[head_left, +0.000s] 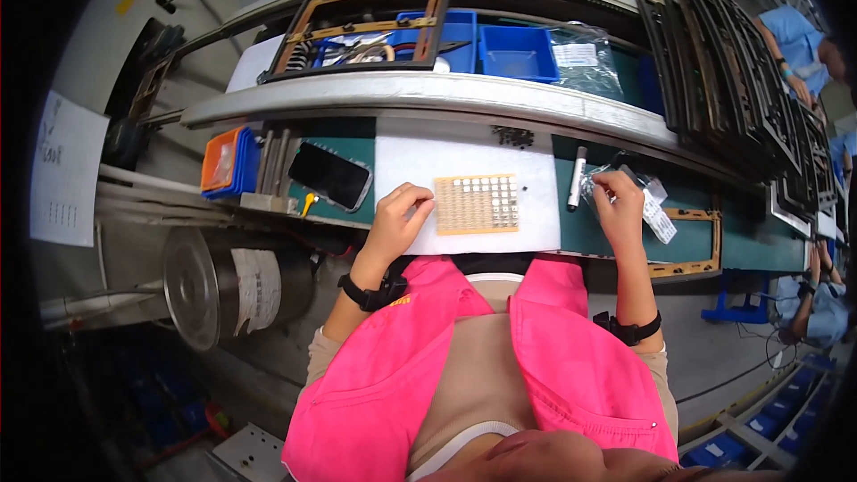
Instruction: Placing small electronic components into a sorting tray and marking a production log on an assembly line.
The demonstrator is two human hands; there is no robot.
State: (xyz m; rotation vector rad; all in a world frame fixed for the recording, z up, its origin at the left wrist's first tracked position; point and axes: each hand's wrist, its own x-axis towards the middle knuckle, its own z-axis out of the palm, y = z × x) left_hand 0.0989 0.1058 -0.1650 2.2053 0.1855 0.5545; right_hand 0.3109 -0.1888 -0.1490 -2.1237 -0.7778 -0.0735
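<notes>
A tan panel (464,205) divided into a grid of small units lies on a white foam sheet (411,147). White or silvery pieces fill its top row and right columns. My left hand (404,214) is closed, its thumb and forefinger pinched at the panel's left edge. Off to the right, my right hand (619,201) has its fingers bent together by a clear plastic bag (603,174); whatever lies between the fingertips is hidden. A white marker pen (578,178) rests just left of that hand. Small black parts (513,137) are heaped at the sheet's far edge.
A black phone (330,176) and orange and blue bins (229,162) sit to the left. Beyond a metal rail (446,92) are a wooden frame (366,27) and a blue tray (518,54). Stacked dark frames (728,80) stand at right, with co-workers' arms (794,80) past them.
</notes>
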